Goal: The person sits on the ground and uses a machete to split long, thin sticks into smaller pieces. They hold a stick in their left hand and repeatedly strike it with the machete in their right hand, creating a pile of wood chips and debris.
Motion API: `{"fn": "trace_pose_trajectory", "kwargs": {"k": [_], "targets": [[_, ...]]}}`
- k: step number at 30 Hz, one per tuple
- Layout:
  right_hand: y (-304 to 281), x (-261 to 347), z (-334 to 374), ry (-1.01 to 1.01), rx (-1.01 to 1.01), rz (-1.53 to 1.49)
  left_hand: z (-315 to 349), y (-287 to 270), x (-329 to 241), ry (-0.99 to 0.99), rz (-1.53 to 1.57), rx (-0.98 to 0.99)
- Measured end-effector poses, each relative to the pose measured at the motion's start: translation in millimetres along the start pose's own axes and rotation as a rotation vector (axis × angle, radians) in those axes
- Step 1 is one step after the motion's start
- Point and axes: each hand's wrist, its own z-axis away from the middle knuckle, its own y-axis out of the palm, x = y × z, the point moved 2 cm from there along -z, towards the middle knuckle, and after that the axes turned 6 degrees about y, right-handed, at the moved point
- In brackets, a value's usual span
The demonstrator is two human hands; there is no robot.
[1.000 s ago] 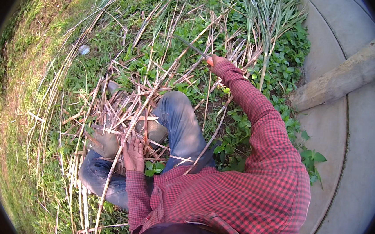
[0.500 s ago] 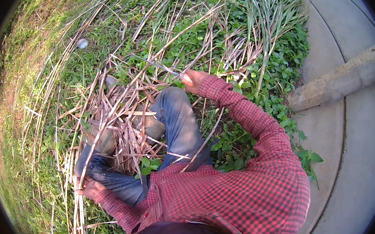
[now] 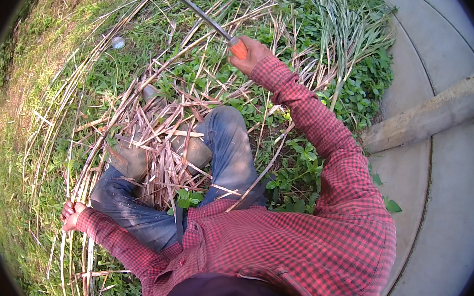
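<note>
My right hand [image 3: 250, 55] is closed round the orange handle of a long knife [image 3: 200, 14], raised above the far grass. Its narrow blade points toward the far left. At the near left, my left hand [image 3: 73, 217] is closed on a long dry stalk [image 3: 94, 156], among others lying close beside it. That stalk runs away from me past my knee, curving toward the far middle. Dry strips of husk [image 3: 162, 142] lie heaped over my boots and between my legs, hiding part of both boots.
Several long stalks [image 3: 55, 117] lie on the grass at the left. Green leafy blades [image 3: 352, 32] lie at the far right, beside a concrete slab [image 3: 400, 194] with a thick log-like post [image 3: 429, 113] across it. A pale round object [image 3: 118, 42] rests in the grass.
My right hand has risen away from me, lifting the knife off the stalks. The left hand has moved left and slightly farther away, and the long stalk has shifted left with it.
</note>
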Motion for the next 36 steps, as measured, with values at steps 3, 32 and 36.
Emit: {"fn": "trace_pose_trajectory", "kwargs": {"k": [3, 32, 36], "targets": [[-58.8, 54.6, -38.6, -0.235, -0.316, 0.071, -8.7, 5.1, -7.9, 0.095, -0.02, -0.053], [92.9, -157.0, 84.3, 0.06, -0.127, 0.246, 30.7, 69.7, -15.8, -0.062, -0.011, 0.007], [78.4, 34.1, 42.5, -0.583, -0.409, 0.041, 64.6, 46.4, 9.5, -0.075, 0.445, 0.27]]}}
